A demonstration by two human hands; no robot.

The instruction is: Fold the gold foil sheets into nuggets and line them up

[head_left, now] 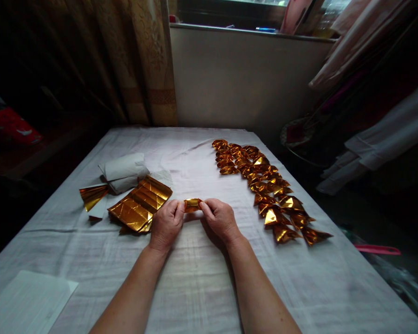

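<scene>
A small piece of gold foil paper (pixel 192 204), partly folded, is pinched at both ends between my two hands. My left hand (pixel 166 224) grips its left end with thumb and fingers closed. My right hand (pixel 220 218) holds the right end the same way. Both hands hover just above the white cloth (pixel 195 278) covering the table. A stack of flat gold foil sheets (pixel 139 206) lies just left of my left hand. To the right runs a long row of several folded gold foil pieces (pixel 264 185).
A folded white bundle (pixel 124 171) and a loose creased gold sheet (pixel 92 195) lie at the left. White paper (pixel 28 304) sits at the near left corner. A curtain (pixel 139 60) and a wall stand behind the table. Clothes (pixel 379 148) hang at the right.
</scene>
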